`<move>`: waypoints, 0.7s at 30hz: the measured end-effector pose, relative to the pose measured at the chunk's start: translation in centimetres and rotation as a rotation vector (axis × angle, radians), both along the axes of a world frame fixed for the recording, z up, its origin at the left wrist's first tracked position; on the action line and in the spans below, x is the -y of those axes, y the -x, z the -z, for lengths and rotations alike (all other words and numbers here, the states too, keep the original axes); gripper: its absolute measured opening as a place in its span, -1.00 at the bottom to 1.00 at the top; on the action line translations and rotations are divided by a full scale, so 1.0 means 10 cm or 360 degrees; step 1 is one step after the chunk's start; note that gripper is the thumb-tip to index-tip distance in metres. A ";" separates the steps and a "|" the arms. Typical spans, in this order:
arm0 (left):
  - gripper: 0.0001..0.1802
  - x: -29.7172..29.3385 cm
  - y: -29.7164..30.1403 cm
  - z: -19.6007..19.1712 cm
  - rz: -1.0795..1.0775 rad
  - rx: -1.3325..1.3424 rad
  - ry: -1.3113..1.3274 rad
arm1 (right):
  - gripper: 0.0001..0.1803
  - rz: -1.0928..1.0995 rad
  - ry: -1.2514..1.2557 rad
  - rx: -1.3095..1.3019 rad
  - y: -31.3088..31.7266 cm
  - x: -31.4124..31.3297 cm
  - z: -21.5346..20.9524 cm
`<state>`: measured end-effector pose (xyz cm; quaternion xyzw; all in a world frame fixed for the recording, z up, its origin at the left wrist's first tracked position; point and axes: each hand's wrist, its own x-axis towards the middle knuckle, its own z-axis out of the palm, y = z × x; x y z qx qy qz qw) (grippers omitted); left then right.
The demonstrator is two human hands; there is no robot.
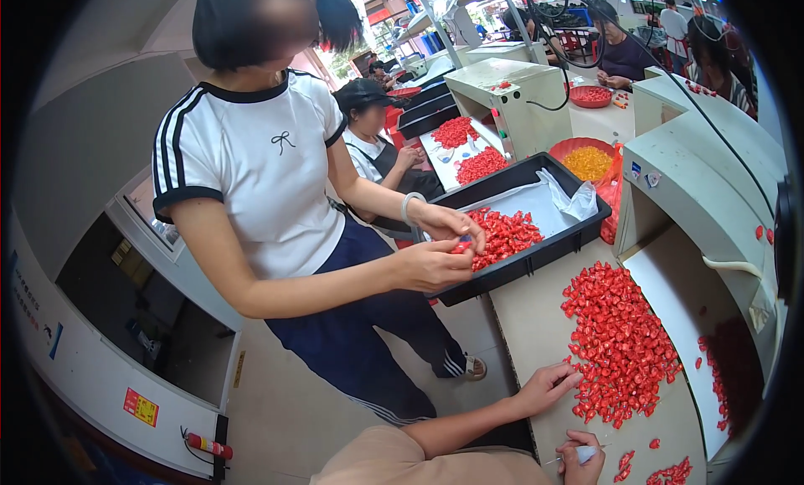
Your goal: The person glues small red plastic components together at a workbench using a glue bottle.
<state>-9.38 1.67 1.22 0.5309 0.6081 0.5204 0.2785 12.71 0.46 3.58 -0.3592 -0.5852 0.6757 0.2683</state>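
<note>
My left hand [548, 388] rests at the near left edge of a large pile of small glossy red pieces [620, 343] on the table. Its fingers are loosely bent and apart, and I see nothing held in them. Lower down, by the table's near edge, my right hand [582, 460] is closed round a small white-handled pointed tool [586, 453]. A thin tip sticks out from the tool. To the right of that hand lie a few loose red pieces [625, 466] and a smaller red heap [670, 472].
A standing person in a white shirt handles red pieces over a black tray [523, 267] beyond my table. Pale machine housings [695, 150] line the right side. An orange-red basket of yellow pieces [588, 162] stands behind the tray. Other seated people work farther back.
</note>
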 end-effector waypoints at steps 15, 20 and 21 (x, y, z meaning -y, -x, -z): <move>-0.79 0.01 -0.02 -0.01 0.0000 0.0158 0.0062 | -0.68 -0.0041 -0.0079 0.0067 -0.01 0.00 0.05; -0.79 0.01 0.00 -0.02 0.0008 0.0142 0.0095 | -0.68 -0.0028 0.0040 0.0018 0.01 0.01 0.00; -0.80 0.01 0.00 -0.02 0.0022 0.0136 0.0104 | -0.68 -0.0025 0.0077 -0.0004 0.01 0.01 -0.03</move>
